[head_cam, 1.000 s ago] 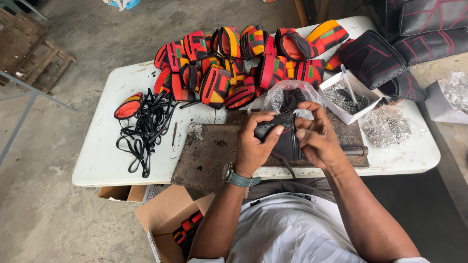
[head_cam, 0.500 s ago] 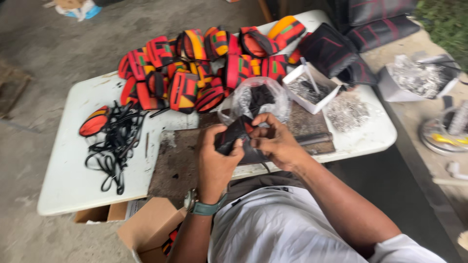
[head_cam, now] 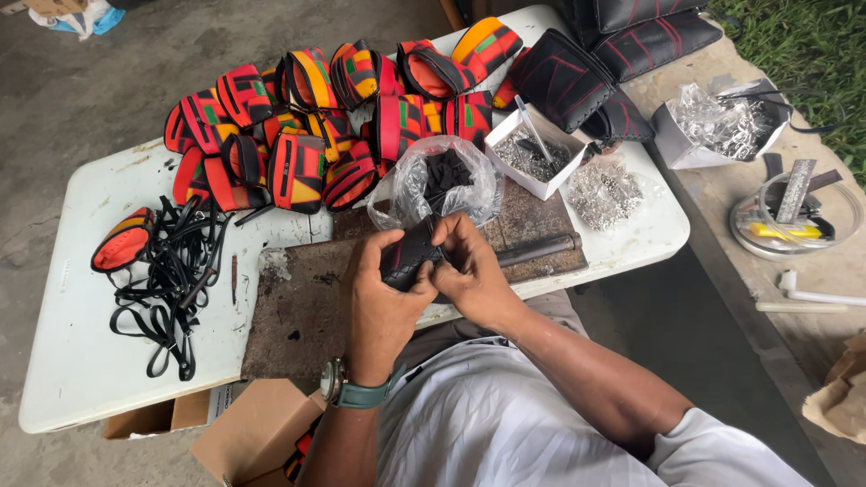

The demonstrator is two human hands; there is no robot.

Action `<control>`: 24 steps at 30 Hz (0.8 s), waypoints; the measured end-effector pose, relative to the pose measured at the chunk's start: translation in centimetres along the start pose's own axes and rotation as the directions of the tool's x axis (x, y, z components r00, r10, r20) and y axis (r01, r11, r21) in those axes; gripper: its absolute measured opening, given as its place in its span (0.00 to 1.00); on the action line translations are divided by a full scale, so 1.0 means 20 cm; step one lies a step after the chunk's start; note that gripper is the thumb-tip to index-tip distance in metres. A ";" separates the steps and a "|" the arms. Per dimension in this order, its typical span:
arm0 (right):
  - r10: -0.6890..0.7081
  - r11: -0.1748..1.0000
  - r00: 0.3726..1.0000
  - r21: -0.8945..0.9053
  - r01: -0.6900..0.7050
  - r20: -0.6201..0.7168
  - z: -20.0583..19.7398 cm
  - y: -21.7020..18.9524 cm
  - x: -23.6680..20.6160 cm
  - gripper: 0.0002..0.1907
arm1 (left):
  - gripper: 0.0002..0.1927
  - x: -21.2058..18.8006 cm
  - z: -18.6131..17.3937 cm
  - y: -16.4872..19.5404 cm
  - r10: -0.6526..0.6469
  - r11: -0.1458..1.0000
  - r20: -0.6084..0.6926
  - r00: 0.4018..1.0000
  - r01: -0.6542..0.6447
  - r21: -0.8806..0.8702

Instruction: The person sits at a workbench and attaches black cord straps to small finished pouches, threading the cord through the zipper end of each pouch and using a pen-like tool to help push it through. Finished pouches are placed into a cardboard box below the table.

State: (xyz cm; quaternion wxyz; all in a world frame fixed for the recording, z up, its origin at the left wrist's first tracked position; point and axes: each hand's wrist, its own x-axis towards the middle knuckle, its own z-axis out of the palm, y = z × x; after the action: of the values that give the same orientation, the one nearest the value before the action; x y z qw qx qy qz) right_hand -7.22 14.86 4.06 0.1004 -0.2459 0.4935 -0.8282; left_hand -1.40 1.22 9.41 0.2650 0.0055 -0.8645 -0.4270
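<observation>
One black pouch (head_cam: 410, 261) was gripped between two hands above the near edge of the surface (head_cam: 81, 361); the left hand (head_cam: 383, 302) closed around its lower side; the right hand (head_cam: 469, 271) pinched its upper end; its long axis ran from lower left to upper right. One rusty metal plate (head_cam: 298, 316) lay beneath; two white boxes (head_cam: 532, 158) of small metal parts, one clear bag (head_cam: 433, 185), one heap of black straps (head_cam: 167, 289) and roughly twenty red-patterned pouches (head_cam: 298, 167) lay on the white surface; bare concrete floor (head_cam: 99, 90) surrounded it.
</observation>
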 end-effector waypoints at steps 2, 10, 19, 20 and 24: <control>-0.035 0.999 0.999 0.008 0.035 0.003 0.00 0.02 -0.02 0.16 | 0.27 0.01 0.01 -0.02 0.056 0.998 -0.022 0.998 -0.057 -0.029; -0.211 0.656 0.978 -0.742 0.139 -0.004 -0.50 -0.21 0.05 0.08 | 0.23 -0.05 -0.02 -0.09 0.018 0.888 -0.160 0.987 -0.089 -0.452; 0.112 -0.390 0.896 -0.848 -0.358 -0.429 -1.27 -0.29 0.21 0.13 | 0.21 -0.01 0.13 -0.13 0.239 0.913 -0.017 0.971 -0.231 -0.335; 0.153 -0.378 0.885 -0.854 -0.359 -0.440 -1.26 -0.27 0.21 0.14 | 0.22 -0.01 0.16 -0.14 0.268 0.925 -0.066 0.961 -0.276 -0.261; 0.182 -0.356 0.881 -0.864 -0.355 -0.437 -1.28 -0.27 0.22 0.16 | 0.21 -0.05 0.20 -0.16 0.348 0.933 -0.153 0.925 -0.358 -0.047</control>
State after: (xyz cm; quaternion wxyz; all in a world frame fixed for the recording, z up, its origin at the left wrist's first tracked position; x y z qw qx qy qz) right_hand -23.51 35.40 0.12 0.0329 -0.0552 0.9956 -0.0682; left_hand -3.01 2.39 4.68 0.3983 -0.1296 -0.8140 -0.4024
